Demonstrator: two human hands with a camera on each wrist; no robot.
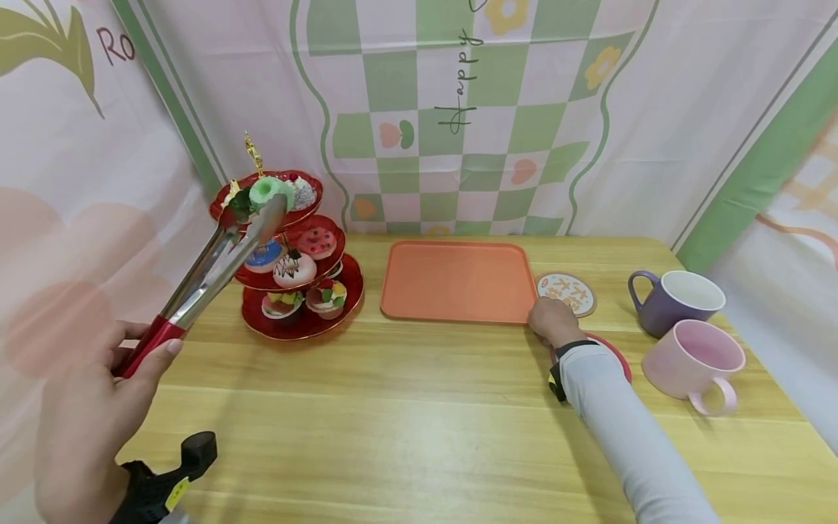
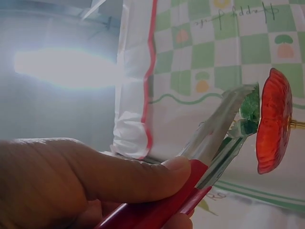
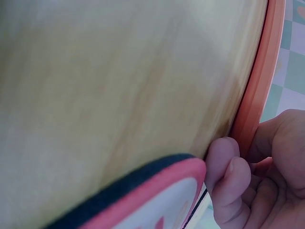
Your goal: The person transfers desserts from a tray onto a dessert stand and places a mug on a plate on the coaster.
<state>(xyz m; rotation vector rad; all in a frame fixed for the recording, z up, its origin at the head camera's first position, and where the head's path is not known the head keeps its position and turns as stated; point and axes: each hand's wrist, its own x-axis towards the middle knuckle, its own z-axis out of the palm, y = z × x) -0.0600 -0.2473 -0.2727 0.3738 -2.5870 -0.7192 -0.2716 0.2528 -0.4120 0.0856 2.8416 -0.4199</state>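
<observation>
My left hand (image 1: 98, 407) grips red-handled metal tongs (image 1: 190, 298) at the left. The tongs' tips are around a pale green ring-shaped pastry (image 1: 267, 188) on the top tier of a red three-tier stand (image 1: 301, 331); in the left wrist view, green shows between the tips beside the red top plate (image 2: 275, 121). At the near right corner of an orange tray (image 1: 458, 280), my right hand (image 1: 553, 322) pinches the rim. The right wrist view shows its curled fingers (image 3: 231, 179) against the tray's edge (image 3: 257, 90).
Small cakes and donuts (image 1: 294, 269) fill the stand's tiers. A patterned round coaster (image 1: 568, 291) lies right of the tray, and a red-rimmed one (image 1: 618, 356) is partly under my right forearm. Purple (image 1: 674, 302) and pink (image 1: 694, 360) mugs stand at the table's right. Cloth hangs behind.
</observation>
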